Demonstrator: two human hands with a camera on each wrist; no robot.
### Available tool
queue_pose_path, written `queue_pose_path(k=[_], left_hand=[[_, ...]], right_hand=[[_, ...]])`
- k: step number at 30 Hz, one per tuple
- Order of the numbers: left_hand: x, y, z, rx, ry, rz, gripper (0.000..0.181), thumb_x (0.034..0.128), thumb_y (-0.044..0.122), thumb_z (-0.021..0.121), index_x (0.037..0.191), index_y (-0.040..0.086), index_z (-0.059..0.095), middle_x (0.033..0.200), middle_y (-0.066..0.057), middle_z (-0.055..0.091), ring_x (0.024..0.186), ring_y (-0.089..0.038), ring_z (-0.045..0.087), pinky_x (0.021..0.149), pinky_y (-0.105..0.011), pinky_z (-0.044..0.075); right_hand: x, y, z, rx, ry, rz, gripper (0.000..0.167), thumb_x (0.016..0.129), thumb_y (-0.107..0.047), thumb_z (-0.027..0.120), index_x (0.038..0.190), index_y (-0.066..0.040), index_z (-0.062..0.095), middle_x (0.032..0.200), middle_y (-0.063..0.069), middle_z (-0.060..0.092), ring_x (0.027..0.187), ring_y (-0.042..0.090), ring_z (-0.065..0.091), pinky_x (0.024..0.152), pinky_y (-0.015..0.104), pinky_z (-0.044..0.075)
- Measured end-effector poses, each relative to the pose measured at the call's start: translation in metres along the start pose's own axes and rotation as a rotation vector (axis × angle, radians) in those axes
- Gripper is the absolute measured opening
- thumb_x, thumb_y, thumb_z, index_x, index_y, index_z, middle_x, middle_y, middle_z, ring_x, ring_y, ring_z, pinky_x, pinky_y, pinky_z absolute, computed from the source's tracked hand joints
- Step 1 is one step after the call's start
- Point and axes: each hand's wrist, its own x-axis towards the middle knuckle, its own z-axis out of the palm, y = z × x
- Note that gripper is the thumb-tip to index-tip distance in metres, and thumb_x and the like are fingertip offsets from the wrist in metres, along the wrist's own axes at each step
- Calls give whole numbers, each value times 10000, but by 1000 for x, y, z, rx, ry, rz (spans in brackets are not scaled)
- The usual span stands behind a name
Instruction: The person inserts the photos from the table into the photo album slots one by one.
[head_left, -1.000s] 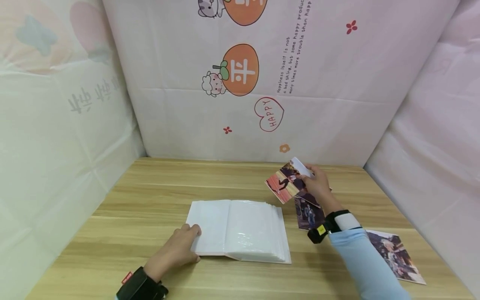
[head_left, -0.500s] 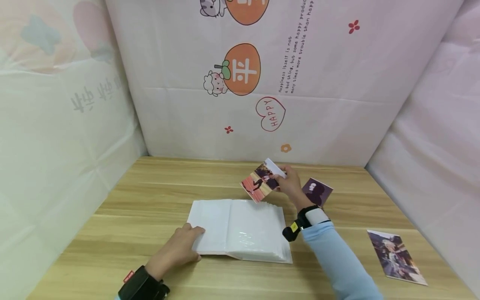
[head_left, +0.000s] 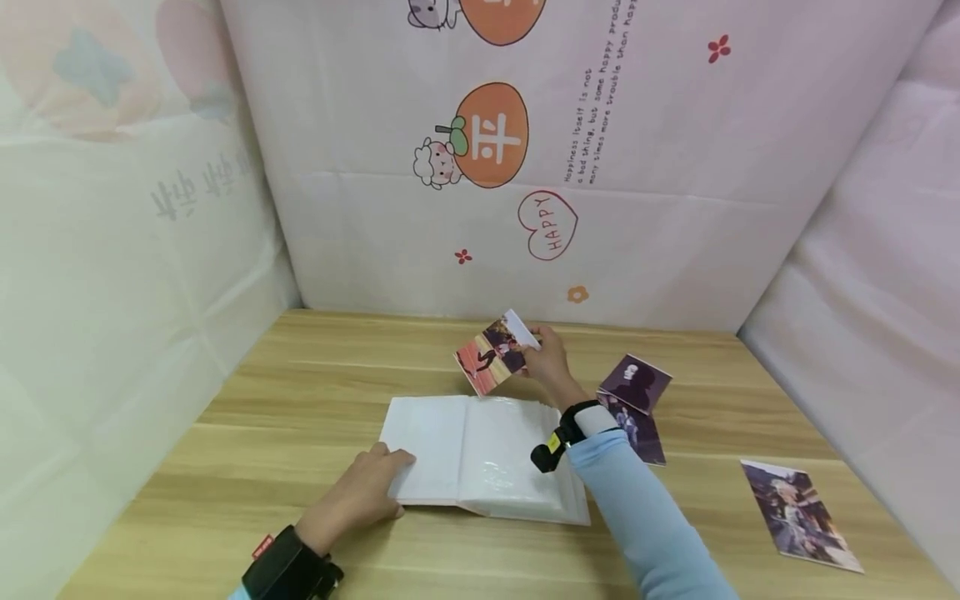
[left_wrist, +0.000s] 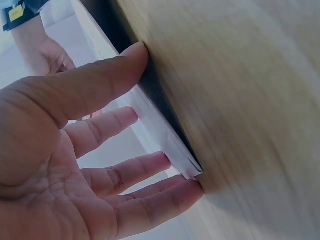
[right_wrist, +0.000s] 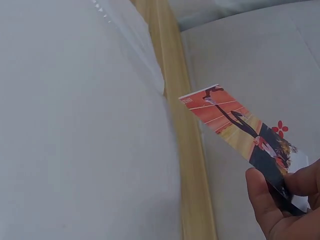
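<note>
Nearest, the left hand (head_left: 365, 485) rests at the left edge of the open album (head_left: 423, 450), fingers spread and fairly straight, fingertips touching the cover. So light a touch may not steady it: a sideways knock could slide the album on the counter (head_left: 300, 396) or swing its cover.

Off to the right, well apart, one photo (head_left: 801, 517) lies flat. The right forearm passes above the album's right side; if it dipped, the sleeve could drag the loose leaves. Farther back lie two overlapping photos, the purple one (head_left: 635, 382) partly over the dark one (head_left: 637, 429); a brush from the arm could scatter them.

Farthest, just beyond the album's far edge, the right hand (head_left: 550, 361) pinches the held photo (head_left: 491, 354) near one corner, thumb on the printed face. It is tilted, its opposite end unsupported, so it could pivot in the pinch, or crease if that end struck something. Whether a second print sits beneath it, I cannot tell.
</note>
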Motion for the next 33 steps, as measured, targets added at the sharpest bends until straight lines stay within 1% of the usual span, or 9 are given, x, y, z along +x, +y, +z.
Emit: queue_pose_path(k=[3,7,11,13,18,22,26,29,33], left_hand=[[1,-1,-2,7,4,4,613,588,35,829,1153,5,593,1001,-153,516,859,-316,499,746,-462,436],[2,-2,-3,5,-1,-4,613,589,39,830,1154,6,596,1003,-154,518,859,-312,500,745,-461,439],[2,-3,-2,4,-3,-4,613,585,40,833,1151,9,598,1000,-151,518,852,-306,498,738,-458,439],[2,-3,-2,2,2,-2,615,579,37,832,1148,12,600,997,-150,518,848,-307,499,733,-459,439],[2,0,-2,2,7,-1,630,569,41,833,1154,17,599,995,-151,517,853,-316,506,728,-459,443],[2,0,-2,5,5,-10,633,563,40,836,1151,20,602,990,-150,516,848,-314,506,722,-454,443],[1,-1,-2,8,6,-12,626,566,37,837,1147,21,605,986,-147,516,842,-307,503,721,-448,440],[1,-2,-2,12,7,-10,621,568,40,836,1144,20,606,983,-144,516,841,-303,504,720,-446,441],[1,-1,-1,7,4,-8,621,571,38,836,1146,17,604,985,-143,515,847,-307,504,726,-449,441]], right_hand=[[7,-5,7,19,9,6,334,889,74,469,1208,-22,490,1057,232,526,659,238,576,652,458,526],[12,-7,17,10,17,-3,337,884,84,476,1197,-41,496,1069,223,519,690,252,573,657,468,523],[14,-4,26,-10,4,-8,326,890,84,472,1186,-51,491,1095,222,507,730,272,572,663,473,521],[15,-1,29,-18,-4,-12,315,894,80,468,1180,-52,486,1112,219,506,733,272,576,644,453,525],[16,4,31,-12,-13,-20,301,902,66,454,1176,-56,478,1126,203,514,725,269,574,644,455,522],[17,4,33,-8,-20,-12,307,911,55,464,1193,-61,483,1132,200,504,751,280,563,665,471,519],[18,3,37,-26,-36,-8,321,907,62,472,1203,-59,493,1157,210,486,745,281,569,660,468,522],[17,3,38,-50,-37,-29,327,889,87,468,1191,-34,503,1166,242,489,724,297,582,650,482,520],[15,6,39,-82,-39,-47,313,893,90,454,1179,-29,499,1191,256,488,791,333,596,656,497,515]])
